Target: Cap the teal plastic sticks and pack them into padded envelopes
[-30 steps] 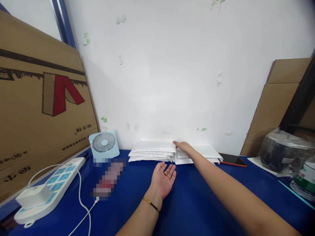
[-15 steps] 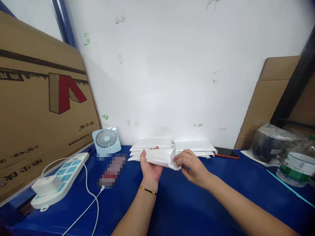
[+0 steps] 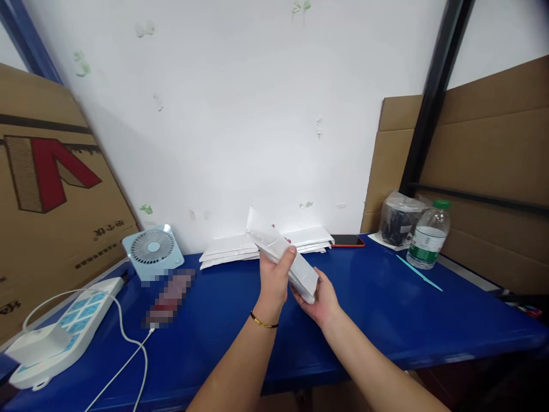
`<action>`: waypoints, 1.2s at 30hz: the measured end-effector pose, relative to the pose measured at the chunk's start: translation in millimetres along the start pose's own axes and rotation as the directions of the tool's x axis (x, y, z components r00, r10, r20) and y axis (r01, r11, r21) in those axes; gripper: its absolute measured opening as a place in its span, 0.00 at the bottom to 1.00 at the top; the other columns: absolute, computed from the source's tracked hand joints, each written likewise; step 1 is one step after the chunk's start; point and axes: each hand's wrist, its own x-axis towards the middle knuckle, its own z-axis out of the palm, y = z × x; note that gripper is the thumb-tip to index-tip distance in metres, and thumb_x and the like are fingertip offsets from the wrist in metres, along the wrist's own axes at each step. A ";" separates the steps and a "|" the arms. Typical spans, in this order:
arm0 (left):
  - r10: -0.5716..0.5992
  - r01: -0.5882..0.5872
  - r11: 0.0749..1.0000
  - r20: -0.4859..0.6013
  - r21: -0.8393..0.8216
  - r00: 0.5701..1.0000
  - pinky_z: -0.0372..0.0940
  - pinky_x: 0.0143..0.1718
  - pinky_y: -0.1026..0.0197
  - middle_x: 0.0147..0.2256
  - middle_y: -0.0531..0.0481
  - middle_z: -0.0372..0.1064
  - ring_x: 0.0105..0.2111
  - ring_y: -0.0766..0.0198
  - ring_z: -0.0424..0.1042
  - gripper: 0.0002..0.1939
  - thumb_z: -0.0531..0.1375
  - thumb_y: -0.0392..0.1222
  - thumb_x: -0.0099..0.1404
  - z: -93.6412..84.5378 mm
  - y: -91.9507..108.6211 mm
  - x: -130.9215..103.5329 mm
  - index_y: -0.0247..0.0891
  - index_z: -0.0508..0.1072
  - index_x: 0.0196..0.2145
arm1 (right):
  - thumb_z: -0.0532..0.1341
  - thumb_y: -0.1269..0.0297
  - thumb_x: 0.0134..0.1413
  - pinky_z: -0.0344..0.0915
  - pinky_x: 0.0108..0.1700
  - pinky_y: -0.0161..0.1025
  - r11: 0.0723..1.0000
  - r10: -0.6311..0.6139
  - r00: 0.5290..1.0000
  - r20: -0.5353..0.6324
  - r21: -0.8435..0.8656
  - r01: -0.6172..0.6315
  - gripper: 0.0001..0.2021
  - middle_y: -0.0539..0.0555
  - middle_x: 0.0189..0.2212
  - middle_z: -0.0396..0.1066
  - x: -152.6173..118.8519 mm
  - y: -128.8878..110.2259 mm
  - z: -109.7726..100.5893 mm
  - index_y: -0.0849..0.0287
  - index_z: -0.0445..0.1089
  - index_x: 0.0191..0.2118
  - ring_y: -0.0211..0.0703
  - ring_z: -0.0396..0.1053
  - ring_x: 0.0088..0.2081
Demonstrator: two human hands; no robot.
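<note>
A long white wrapped packet (image 3: 281, 249) is held tilted above the blue table, its upper end pointing to the far left. My left hand (image 3: 277, 272) is closed around its middle, thumb on top. At its lower right end, my right hand (image 3: 321, 300) grips the packet, with the fingers partly hidden beneath it. Behind it, against the wall, lie two stacks of similar flat white packets, a left stack (image 3: 227, 247) and a right stack (image 3: 317, 236) partly covered by the held one.
On the left are a light-blue fan (image 3: 153, 247), a pixelated phone-like item (image 3: 170, 297) on a cable, and a white power strip (image 3: 81, 326). To the right are a dark phone (image 3: 348, 241), a bagged dark roll (image 3: 397, 220), a bottle (image 3: 429, 237) and a teal stick (image 3: 419, 273).
The packet has turned from nearly level to a steep slant. My right hand has moved from pinching its right end to holding it from below. The view has swung right.
</note>
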 end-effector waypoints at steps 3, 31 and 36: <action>0.053 -0.053 0.994 0.000 0.093 0.999 0.63 0.40 0.64 0.37 0.50 0.70 0.37 0.64 0.70 0.26 0.67 0.37 0.48 7.3 2.0 -1.8 0.40 0.66 0.45 | 0.50 0.60 0.54 0.68 0.27 0.39 1.000 0.018 0.999 -0.043 0.017 -0.017 0.09 0.51 0.23 0.71 2.9 2.5 -6.9 0.56 0.64 0.32 0.43 0.72 0.27; 0.024 -0.073 0.958 -0.177 -0.276 0.984 0.64 0.48 0.49 0.40 0.52 0.67 0.46 0.60 0.66 0.16 0.59 0.44 0.56 -54.8 3.8 42.4 0.48 0.67 0.44 | 0.57 0.55 0.49 0.53 0.32 0.37 -0.216 -0.583 0.711 0.393 -0.919 0.331 0.17 0.51 0.19 0.63 65.9 -57.8 -79.1 0.58 0.61 0.16 0.42 0.61 0.28; -0.176 0.069 0.868 -0.174 -0.492 0.969 0.61 0.49 0.47 0.35 0.53 0.68 0.39 0.62 0.69 0.13 0.57 0.47 0.55 -65.0 -12.2 42.5 0.43 0.68 0.39 | 0.55 0.56 0.54 0.54 0.42 0.42 -0.351 -0.586 0.584 0.562 -0.825 0.442 0.11 0.54 0.32 0.66 44.4 -60.2 -59.7 0.57 0.69 0.29 0.46 0.61 0.39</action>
